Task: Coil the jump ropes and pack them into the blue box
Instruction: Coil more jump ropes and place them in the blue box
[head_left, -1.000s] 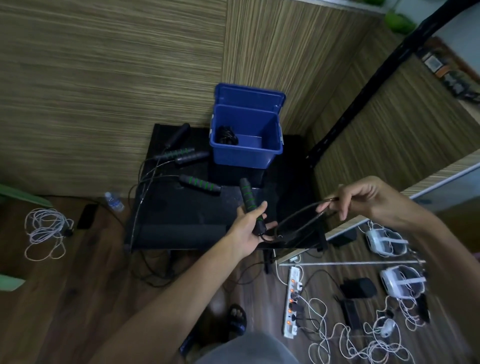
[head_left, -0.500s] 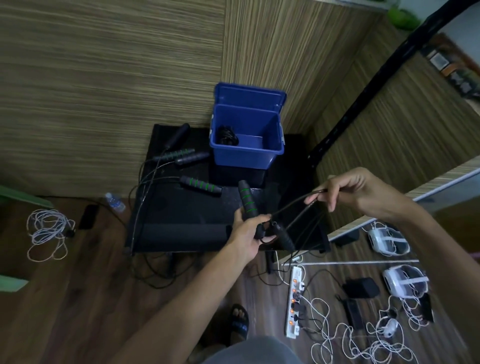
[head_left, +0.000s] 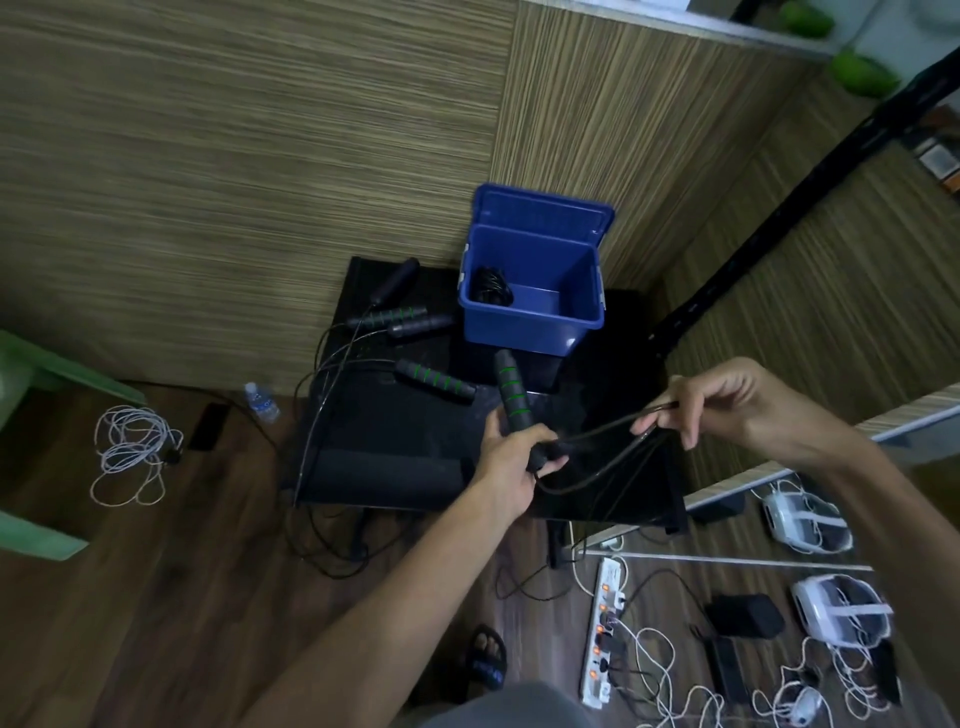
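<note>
My left hand (head_left: 511, 460) grips the lower end of a black jump rope handle with green rings (head_left: 511, 397), which points up and away over the black table (head_left: 384, 441). Its black cord (head_left: 597, 439) runs in loops to my right hand (head_left: 727, 405), which pinches the cord strands at the right. The blue box (head_left: 530, 325) stands open at the table's back, lid leaning up behind it, with a coiled black rope (head_left: 491, 286) inside at the left. Several more handles (head_left: 436, 380) and loose cords lie on the table's left part.
Wood-grain walls close in behind and to the right of the table. On the floor lie a white cable bundle (head_left: 132, 452), a water bottle (head_left: 262, 401), a power strip (head_left: 605, 631) with cables, and white devices (head_left: 805, 514). A green chair (head_left: 31, 364) stands at the left edge.
My right hand has lifted slightly and drawn the cord loops to the right, away from my left hand. My left hand has kept hold of the handle.
</note>
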